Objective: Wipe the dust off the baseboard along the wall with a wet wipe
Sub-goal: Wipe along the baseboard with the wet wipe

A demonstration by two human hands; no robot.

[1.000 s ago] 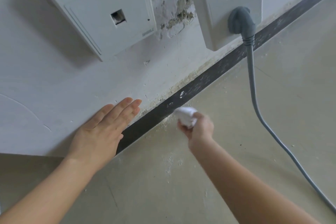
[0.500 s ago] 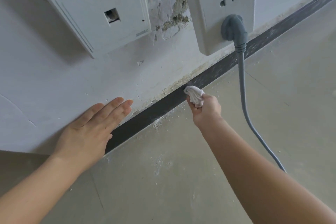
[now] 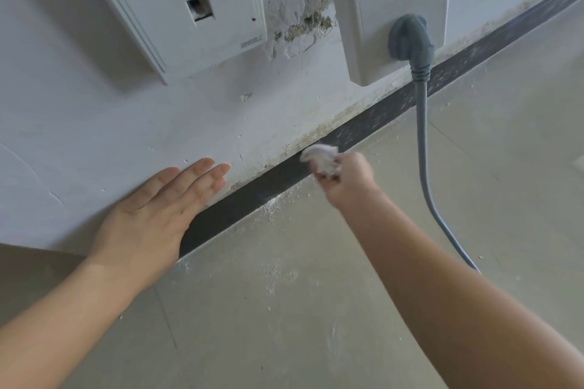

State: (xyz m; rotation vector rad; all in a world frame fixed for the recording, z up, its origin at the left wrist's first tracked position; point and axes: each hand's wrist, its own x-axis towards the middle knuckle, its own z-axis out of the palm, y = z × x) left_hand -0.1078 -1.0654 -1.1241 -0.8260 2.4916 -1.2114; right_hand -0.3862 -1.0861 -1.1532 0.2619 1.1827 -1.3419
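Slanting up rightward, baseboard (image 3: 252, 193) (dark) touches wipe (image 3: 320, 157).

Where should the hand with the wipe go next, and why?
Probably slide the wipe right along the baseboard, toward the cord. The right hand presses it on the strip. The stretch left of it looks dark and clean, while the stretch beyond is speckled with dust. The left hand rests flat on the wall.

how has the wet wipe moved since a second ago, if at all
Yes: the wet wipe slid along the baseboard toward the grey plug, then back slightly.
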